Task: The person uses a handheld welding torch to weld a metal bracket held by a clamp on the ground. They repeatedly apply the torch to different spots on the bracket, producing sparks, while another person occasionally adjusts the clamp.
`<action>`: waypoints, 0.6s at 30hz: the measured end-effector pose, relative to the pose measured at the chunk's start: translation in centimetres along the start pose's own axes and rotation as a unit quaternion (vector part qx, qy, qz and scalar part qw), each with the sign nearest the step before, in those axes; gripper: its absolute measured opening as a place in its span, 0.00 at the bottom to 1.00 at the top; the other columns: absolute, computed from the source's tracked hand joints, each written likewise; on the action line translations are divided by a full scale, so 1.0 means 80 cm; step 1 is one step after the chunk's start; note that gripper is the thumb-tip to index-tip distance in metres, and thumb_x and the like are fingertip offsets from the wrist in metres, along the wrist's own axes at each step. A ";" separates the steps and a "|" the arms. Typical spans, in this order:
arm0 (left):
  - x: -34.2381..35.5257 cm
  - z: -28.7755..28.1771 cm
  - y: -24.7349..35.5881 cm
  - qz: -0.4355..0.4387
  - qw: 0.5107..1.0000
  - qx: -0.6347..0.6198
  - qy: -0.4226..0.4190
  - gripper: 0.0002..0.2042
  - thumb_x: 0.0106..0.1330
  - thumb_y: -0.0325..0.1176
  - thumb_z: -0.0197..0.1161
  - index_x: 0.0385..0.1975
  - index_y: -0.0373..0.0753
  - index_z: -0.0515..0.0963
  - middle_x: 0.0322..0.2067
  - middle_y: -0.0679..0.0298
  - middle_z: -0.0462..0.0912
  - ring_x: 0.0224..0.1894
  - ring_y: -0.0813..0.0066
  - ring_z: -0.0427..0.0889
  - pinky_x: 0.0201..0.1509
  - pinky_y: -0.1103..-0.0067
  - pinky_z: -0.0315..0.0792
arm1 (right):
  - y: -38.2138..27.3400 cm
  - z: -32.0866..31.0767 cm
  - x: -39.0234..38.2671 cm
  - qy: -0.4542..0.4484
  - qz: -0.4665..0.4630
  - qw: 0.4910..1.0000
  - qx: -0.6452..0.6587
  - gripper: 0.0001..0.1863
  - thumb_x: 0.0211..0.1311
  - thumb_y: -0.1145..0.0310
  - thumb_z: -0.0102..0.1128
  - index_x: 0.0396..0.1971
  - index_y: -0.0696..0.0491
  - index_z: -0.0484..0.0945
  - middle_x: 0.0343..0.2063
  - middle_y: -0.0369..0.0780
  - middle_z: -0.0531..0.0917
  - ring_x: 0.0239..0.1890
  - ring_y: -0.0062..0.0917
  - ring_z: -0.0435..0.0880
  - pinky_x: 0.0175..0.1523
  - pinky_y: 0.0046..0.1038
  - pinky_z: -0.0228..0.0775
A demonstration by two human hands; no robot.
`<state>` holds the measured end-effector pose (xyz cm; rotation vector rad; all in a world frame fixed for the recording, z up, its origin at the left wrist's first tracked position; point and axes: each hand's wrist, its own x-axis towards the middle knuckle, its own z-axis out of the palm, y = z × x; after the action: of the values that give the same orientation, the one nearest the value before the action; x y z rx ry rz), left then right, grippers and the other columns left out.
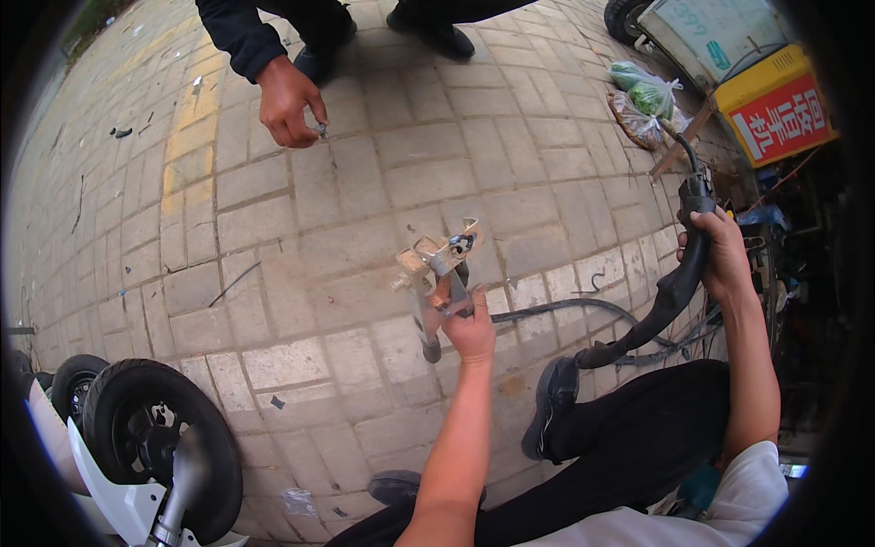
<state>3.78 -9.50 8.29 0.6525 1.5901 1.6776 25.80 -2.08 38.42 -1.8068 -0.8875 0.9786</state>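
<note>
In the head view, my left hand grips a metal bracket assembly with several plates and a small fitting on top. On the right, my right hand is wrapped around the handle of a black torch-like tool, whose thin curved neck points upward, away from me. A black hose loops over the paving under that tool. Another person's hand, in a dark sleeve, pinches a small metal piece at the upper middle, apart from the bracket.
The other person's shoes stand at the top. Scooter wheels with white bodywork sit at lower left. At upper right are plastic bags of green stuff, a cart, a yellow box with a red panel and dark clutter below.
</note>
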 end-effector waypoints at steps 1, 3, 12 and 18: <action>-0.001 -0.002 0.000 -0.006 1.000 0.007 0.000 0.15 0.64 0.34 0.72 0.26 0.33 0.73 0.22 0.70 0.70 0.26 0.78 0.66 0.32 0.77 0.65 | 0.000 0.000 -0.002 0.001 0.000 1.000 0.000 0.13 0.61 0.72 0.59 0.44 0.58 0.71 0.36 0.40 0.78 0.26 0.23 0.80 0.27 0.30 0.78; -0.003 -0.003 -0.001 -0.016 1.000 0.013 0.002 0.14 0.65 0.34 0.71 0.27 0.34 0.73 0.22 0.71 0.69 0.27 0.78 0.65 0.33 0.78 0.65 | -0.001 0.000 -0.005 0.002 -0.002 1.000 -0.001 0.14 0.61 0.72 0.58 0.45 0.58 0.71 0.36 0.40 0.79 0.25 0.23 0.80 0.27 0.30 0.78; -0.005 -0.009 0.005 -0.046 0.997 -0.027 0.057 0.13 0.66 0.34 0.70 0.32 0.33 0.72 0.24 0.71 0.67 0.28 0.78 0.65 0.35 0.79 0.65 | -0.004 0.004 -0.017 -0.024 -0.014 1.000 -0.007 0.14 0.61 0.72 0.59 0.45 0.59 0.71 0.36 0.40 0.78 0.25 0.24 0.80 0.28 0.30 0.77; -0.003 -0.009 0.006 -0.079 0.994 -0.021 0.075 0.14 0.68 0.34 0.67 0.40 0.30 0.73 0.30 0.67 0.75 0.33 0.75 0.72 0.42 0.77 0.70 | -0.005 -0.002 -0.024 -0.031 -0.021 0.999 -0.010 0.13 0.61 0.71 0.59 0.43 0.58 0.71 0.35 0.39 0.78 0.26 0.23 0.80 0.28 0.29 0.77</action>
<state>3.28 -10.16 8.69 0.3750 1.6590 1.6691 24.99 -3.64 39.35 -1.7748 -0.9737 1.0069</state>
